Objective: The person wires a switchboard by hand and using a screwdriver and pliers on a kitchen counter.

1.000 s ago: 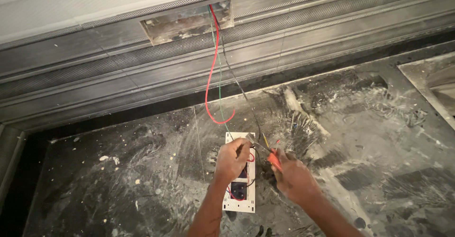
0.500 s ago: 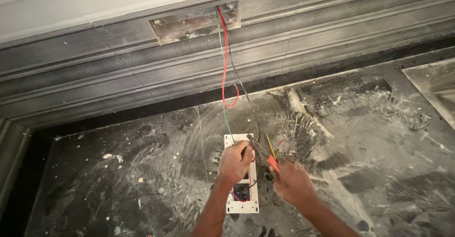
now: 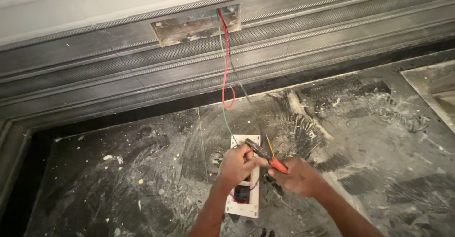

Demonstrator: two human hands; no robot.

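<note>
Both hands busy over the switch plate on the dusty dark floor.

The left hand (image 3: 237,163) is pinched around a red wire (image 3: 226,66) right above the white switch plate (image 3: 247,189) — the plate lies under that hand, running towards six o'clock. At three o'clock from it, the right hand (image 3: 298,176) is clenched on orange-handled pliers (image 3: 266,155), jaws pointing to ten o'clock, meeting the left fingers. Red and green wires (image 3: 223,113) climb to twelve o'clock, into a rectangular wall opening (image 3: 189,26).
</note>
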